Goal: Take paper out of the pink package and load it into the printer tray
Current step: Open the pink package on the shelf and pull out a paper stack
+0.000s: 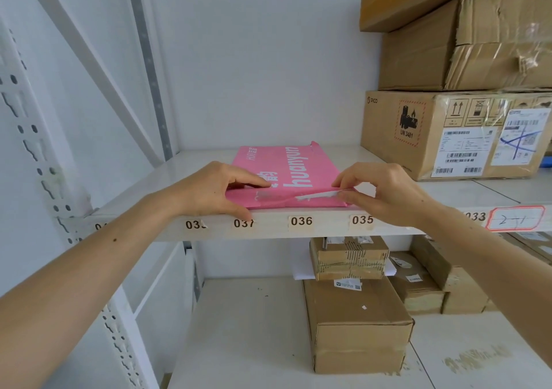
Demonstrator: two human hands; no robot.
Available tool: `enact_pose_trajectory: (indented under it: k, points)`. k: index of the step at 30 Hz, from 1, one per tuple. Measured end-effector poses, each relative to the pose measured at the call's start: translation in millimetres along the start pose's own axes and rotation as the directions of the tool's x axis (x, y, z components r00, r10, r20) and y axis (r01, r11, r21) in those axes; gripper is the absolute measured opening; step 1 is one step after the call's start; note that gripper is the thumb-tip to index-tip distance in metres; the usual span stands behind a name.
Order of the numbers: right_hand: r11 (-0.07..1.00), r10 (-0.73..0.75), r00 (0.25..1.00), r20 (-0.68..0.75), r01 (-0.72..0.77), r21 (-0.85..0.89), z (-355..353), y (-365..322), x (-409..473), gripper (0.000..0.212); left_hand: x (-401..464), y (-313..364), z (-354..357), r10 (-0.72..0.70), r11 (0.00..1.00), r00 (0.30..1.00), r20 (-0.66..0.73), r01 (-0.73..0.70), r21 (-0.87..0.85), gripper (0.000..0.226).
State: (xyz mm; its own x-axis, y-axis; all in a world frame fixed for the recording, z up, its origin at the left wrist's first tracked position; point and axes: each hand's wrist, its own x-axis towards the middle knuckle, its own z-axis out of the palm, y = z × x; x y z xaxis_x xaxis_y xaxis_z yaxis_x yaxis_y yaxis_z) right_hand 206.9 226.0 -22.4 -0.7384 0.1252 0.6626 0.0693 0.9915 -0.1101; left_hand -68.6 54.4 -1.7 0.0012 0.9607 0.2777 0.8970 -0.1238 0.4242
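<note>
Your left hand is gripping the flat pink paper package at its 8 o'clock corner. The package is lying at the front edge of the white shelf surface. Your right hand is pinching its torn white flap at 4 o'clock.

Bright, even light; bowed edges.

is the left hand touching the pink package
Touching. The head view shows the left hand gripping the pink package at its near left corner, fingers on top and thumb against the front edge.
</note>
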Motion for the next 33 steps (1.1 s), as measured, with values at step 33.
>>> enact_pose_trajectory:
  k: [33]
  points:
    - [0.99, -0.134, 0.985, -0.113, 0.128, -0.063, 40, -13, 24, 0.034, 13, 15, 41, 0.295, 0.9, 0.926, -0.235, -0.187, 0.395, 0.059]
